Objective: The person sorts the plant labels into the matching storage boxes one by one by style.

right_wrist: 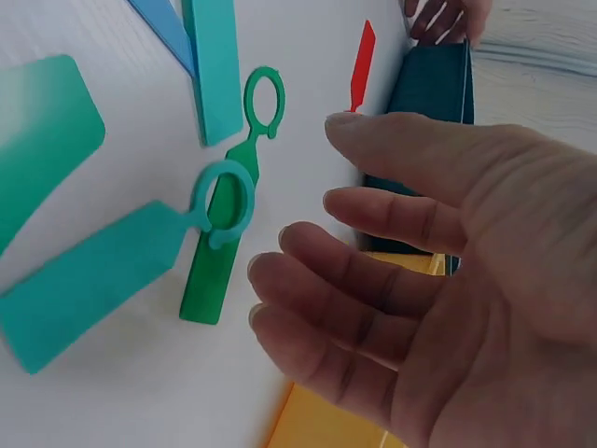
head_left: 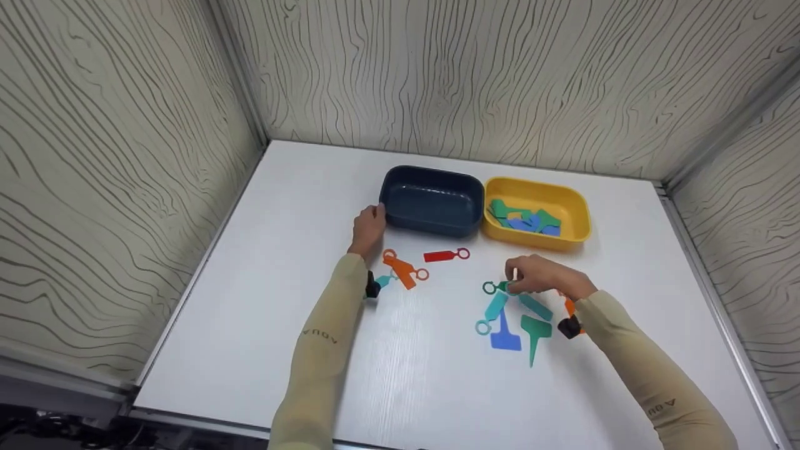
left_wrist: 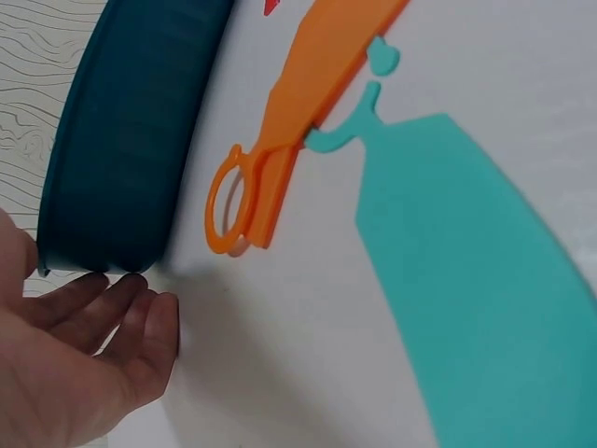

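My left hand [head_left: 367, 229] is at the left end of the dark blue bin [head_left: 431, 230], its curled fingers [left_wrist: 119, 297] against the end wall and one digit at the rim. Over the right-hand group of plastic plant tags, my right hand [head_left: 540, 274] hovers with relaxed, parted fingers [right_wrist: 322, 271] and nothing between them. Closest to its fingertips lies a dark green ring tag [right_wrist: 210, 280]. The ring of a teal tag [right_wrist: 103, 271] overlaps that green tag. A second teal ring tag [head_left: 497, 306] is beside them.
Against the blue bin stands a yellow bin [head_left: 531, 239] holding green and blue tags. A blue T-shaped tag [head_left: 506, 340] and a green one [head_left: 536, 327] lie nearer. Orange tags [head_left: 400, 272], a red tag [head_left: 440, 256] and a teal tag [left_wrist: 466, 252] lie left.
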The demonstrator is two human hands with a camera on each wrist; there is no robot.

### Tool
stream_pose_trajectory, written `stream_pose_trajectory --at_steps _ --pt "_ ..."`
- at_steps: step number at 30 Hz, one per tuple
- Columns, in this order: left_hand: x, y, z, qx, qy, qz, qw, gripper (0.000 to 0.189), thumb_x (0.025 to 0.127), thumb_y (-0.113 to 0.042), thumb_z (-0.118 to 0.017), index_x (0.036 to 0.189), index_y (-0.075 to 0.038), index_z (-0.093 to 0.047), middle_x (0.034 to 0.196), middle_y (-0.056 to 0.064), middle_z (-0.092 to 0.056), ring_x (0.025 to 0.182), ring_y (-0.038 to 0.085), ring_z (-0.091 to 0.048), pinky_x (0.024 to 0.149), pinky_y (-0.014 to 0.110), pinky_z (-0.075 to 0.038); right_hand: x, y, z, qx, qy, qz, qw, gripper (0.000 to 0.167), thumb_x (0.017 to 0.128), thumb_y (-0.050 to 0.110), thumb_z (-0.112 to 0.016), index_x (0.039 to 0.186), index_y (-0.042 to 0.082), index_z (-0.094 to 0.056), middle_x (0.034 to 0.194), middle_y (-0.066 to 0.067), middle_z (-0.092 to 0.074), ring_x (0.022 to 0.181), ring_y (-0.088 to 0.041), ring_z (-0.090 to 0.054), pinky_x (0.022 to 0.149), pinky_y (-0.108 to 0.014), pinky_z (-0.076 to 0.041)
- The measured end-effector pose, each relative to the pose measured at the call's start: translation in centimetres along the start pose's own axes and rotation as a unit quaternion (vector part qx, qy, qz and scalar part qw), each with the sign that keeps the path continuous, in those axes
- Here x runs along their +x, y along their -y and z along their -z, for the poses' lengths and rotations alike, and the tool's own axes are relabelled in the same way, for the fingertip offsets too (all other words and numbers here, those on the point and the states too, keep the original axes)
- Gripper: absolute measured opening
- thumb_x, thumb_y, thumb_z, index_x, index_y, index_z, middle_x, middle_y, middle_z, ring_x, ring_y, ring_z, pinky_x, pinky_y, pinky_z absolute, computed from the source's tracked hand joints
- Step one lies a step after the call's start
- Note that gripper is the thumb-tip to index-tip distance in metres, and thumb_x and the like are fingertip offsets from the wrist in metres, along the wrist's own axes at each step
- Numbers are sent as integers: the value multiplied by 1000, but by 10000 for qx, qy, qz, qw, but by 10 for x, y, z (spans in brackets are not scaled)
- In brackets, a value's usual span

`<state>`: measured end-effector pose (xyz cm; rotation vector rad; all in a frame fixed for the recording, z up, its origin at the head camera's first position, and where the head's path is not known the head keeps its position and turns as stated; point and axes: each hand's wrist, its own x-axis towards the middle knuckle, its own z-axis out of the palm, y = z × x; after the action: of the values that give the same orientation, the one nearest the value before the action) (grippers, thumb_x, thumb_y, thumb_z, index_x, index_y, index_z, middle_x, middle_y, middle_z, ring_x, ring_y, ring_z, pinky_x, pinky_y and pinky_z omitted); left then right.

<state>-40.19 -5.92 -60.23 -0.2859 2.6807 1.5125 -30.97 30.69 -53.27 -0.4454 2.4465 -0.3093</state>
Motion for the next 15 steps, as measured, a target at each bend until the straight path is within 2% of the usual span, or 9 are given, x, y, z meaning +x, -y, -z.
stream_pose_trajectory --at_steps 5,9,15 --pt "-1 1 0 -88 8 109 9999 52 105 -44 -32 126 -4 -58 118 13 -64 110 26 -60 98 42 -48 2 18 -11 -282 261 295 9988 26 90 25 -71 113 13 -65 99 -3 -64 87 -21 -55 82 -40 -52" --pt "-1 0 -1 -69 54 151 9998 53 105 -44 -31 129 -4 -57 121 13 -63 112 26 -60 99 42 -48 0 30 -19 -410 487 226 9977 26 89 26 -73 112 17 -65 98 0 -62 91 -21 -53 86 -42 -50" --pt "-2 -2 0 -93 72 172 9998 53 105 -44 -32 130 -4 -56 122 13 -63 113 26 -59 100 42 -47 -6 43 -28 -447 770 146 9959 26 86 27 -76 107 19 -64 94 0 -59 89 -22 -53 84 -41 -50"
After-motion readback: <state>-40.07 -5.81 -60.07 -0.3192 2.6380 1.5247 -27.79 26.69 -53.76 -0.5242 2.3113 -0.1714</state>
